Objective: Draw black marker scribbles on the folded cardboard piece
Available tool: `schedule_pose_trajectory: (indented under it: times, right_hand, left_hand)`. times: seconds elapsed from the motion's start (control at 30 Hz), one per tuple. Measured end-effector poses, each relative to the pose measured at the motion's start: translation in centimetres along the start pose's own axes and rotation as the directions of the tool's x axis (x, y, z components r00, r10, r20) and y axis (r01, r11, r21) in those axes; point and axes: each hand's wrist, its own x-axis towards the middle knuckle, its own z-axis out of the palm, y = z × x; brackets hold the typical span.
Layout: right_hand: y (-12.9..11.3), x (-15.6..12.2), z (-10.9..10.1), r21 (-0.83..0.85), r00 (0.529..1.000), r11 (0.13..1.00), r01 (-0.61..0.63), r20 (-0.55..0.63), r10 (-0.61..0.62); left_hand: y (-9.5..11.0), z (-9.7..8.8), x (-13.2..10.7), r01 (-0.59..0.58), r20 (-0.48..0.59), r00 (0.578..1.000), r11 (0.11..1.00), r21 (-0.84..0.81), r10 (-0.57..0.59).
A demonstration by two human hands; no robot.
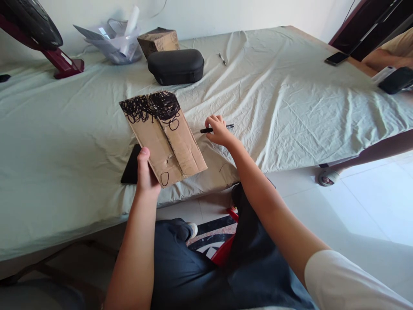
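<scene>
A flat piece of brown cardboard (pixel 167 148) is tilted up above the cloth, gripped at its lower left edge by my left hand (pixel 146 170). Black scribbles fill its top, and small black loops are drawn near its right side and bottom corner. My right hand (pixel 219 130) pinches a black marker (pixel 229 126) just over the cloth, to the right of the cardboard and apart from it. Partly hidden behind my left hand and the cardboard lies a flat black object (pixel 130 168).
A pale green cloth (pixel 80 163) covers the table. Toward the back stand a black case (pixel 176 66), a cardboard box (pixel 163 40), a plastic basket (pixel 124 47) and a pen (pixel 222 59). A phone (pixel 336 58) lies at right, near another person's arm (pixel 387 51).
</scene>
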Motion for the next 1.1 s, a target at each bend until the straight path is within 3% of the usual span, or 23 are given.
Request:
schedule_pose_trajectory:
  times: [0.23,0.37,0.67,0.97,1.03,1.1]
  right_hand:
    - [0.2,0.0,-0.4,0.059,1.0,0.998,-0.007,0.029,0.005]
    - [-0.3,-0.2,-0.9,0.062,1.0,0.998,-0.01,-0.018,0.011]
    - [-1.5,-0.1,-2.3,-0.027,0.988,0.99,-0.14,-0.076,0.138]
    - [-0.2,-0.4,-1.5,-0.09,0.967,0.964,-0.25,-0.067,0.245]
    - [-0.3,-0.2,-1.5,0.057,0.98,0.988,-0.145,-0.13,0.152]
    - [-1.1,0.0,-1.2,0.388,0.989,0.921,0.015,-0.143,0.044]
  left_hand:
    - [-0.1,-0.2,0.1,0.0,0.001,1.0,1.0,-0.008,0.0]
    - [-0.1,-0.4,0.0,-0.002,-0.005,1.0,1.0,-0.002,0.002]
    - [0.0,-0.2,0.0,-0.005,-0.004,1.0,1.0,-0.003,0.005]
    - [0.0,-0.2,-0.1,-0.019,0.002,1.0,1.0,-0.014,0.019]
    - [0.2,-0.2,-0.1,-0.015,0.01,1.0,1.0,-0.018,0.015]
    - [0.3,-0.3,0.0,-0.02,0.014,1.0,0.999,-0.038,0.021]
